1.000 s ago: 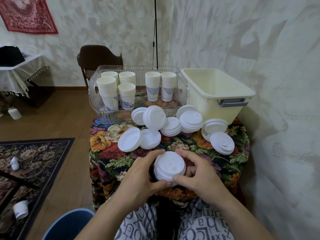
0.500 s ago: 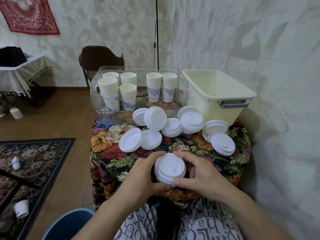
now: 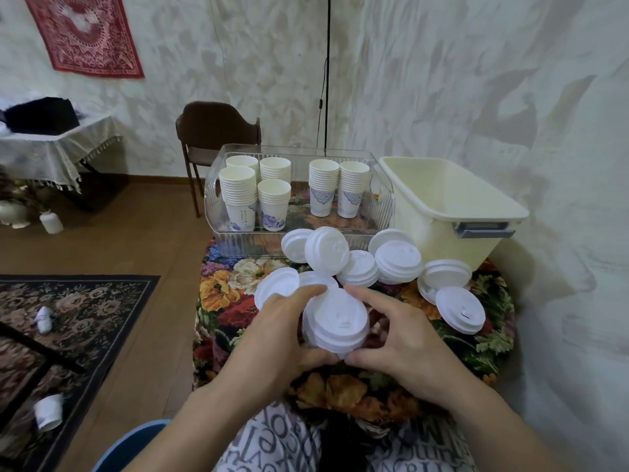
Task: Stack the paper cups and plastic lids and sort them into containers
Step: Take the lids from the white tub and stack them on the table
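With both my left hand (image 3: 279, 338) and right hand (image 3: 398, 338) curled round the white plastic lid stack (image 3: 335, 321) at lower centre, the empty cream plastic tub (image 3: 442, 212) sits upper right, nearer my right.

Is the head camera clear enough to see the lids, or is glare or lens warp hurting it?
Head view: sharp, evenly lit; the lid stack held by left hand and right hand looks bright white, its detail faint; wide-angle warp bends the cream bin and edges.

lid stack (image 3: 335, 320) | lifted slightly, tilted | both hands moved up with it
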